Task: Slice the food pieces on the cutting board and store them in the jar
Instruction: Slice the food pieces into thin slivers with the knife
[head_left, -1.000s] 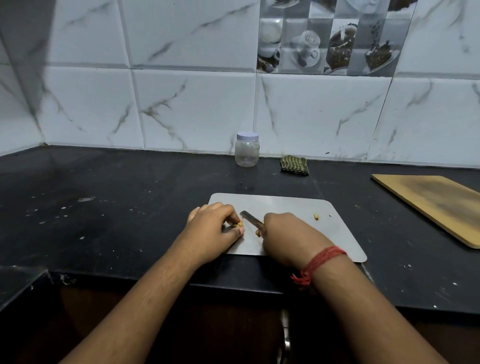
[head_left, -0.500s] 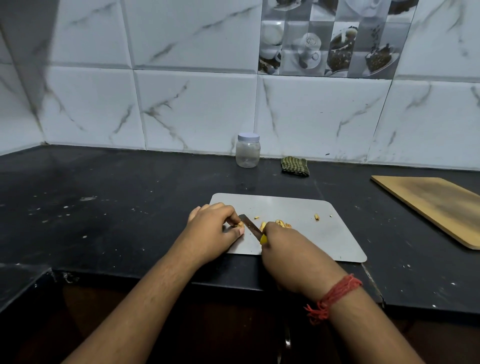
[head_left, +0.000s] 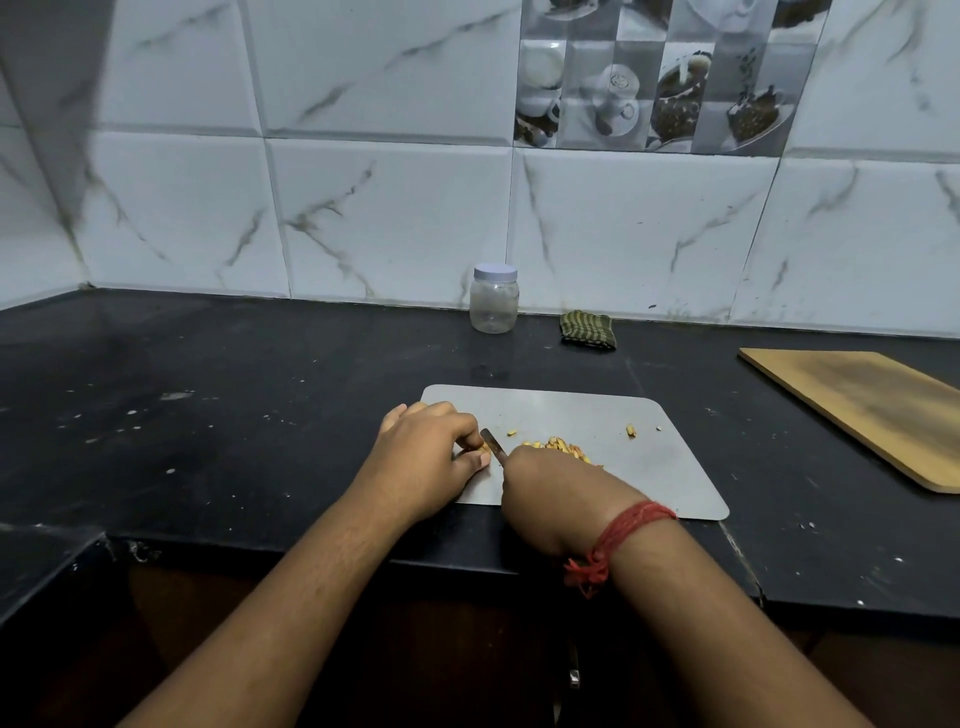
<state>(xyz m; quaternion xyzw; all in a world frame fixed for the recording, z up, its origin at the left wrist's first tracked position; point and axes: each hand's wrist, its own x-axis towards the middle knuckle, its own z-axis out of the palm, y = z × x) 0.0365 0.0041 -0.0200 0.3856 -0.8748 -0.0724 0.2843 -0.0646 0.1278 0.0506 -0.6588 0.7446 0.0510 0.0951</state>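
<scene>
A grey cutting board (head_left: 649, 467) lies on the black counter in front of me. My left hand (head_left: 431, 457) pinches a small yellow food piece (head_left: 484, 448) against the board's left part. My right hand (head_left: 550, 499) grips a knife (head_left: 493, 444), whose dark blade points up-left and rests beside that piece. A heap of yellow sliced pieces (head_left: 558, 447) lies just beyond my right hand, with a few stray bits (head_left: 630, 430) further right. The clear jar (head_left: 494, 305) with a white lid on stands at the back by the wall.
A folded green striped cloth (head_left: 588, 330) lies right of the jar. A wooden board (head_left: 862, 410) lies at the far right of the counter. The counter's front edge (head_left: 311, 551) runs just under my wrists, and tiled wall closes the back.
My right hand has drawn back toward me, uncovering the heap of sliced pieces. The knife blade has shifted closer to my left fingers. The left hand stays put.
</scene>
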